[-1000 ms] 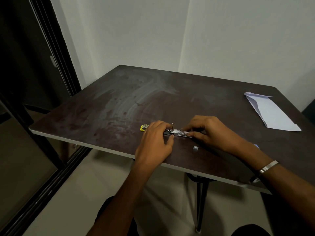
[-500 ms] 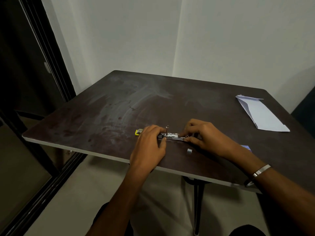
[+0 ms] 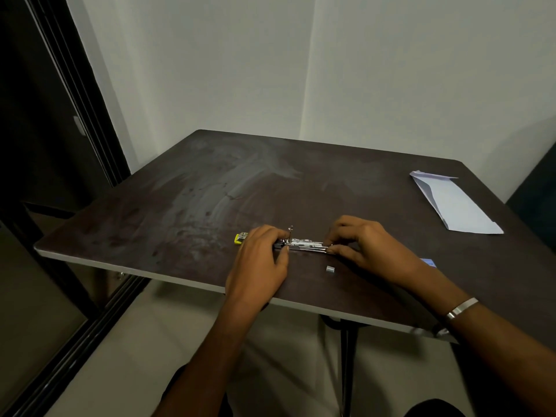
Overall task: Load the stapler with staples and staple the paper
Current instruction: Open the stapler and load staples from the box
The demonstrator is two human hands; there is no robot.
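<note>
Dark brown laminate table (image 3: pixel 210 188), head view: I see my left hand (image 3: pixel 261 260) and right hand (image 3: pixel 364 242) both pinching the opened silver metal stapler (image 3: pixel 305 245) near the front edge. Small loose staple strip (image 3: pixel 330 269) lies just beside it; folded white paper (image 3: pixel 454 206) sits well apart, far right.

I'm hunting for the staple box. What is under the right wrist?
A small blue corner pokes out on the table just behind the right hand's wrist. The rest is covered by the arm, so I cannot tell what it is.
</note>
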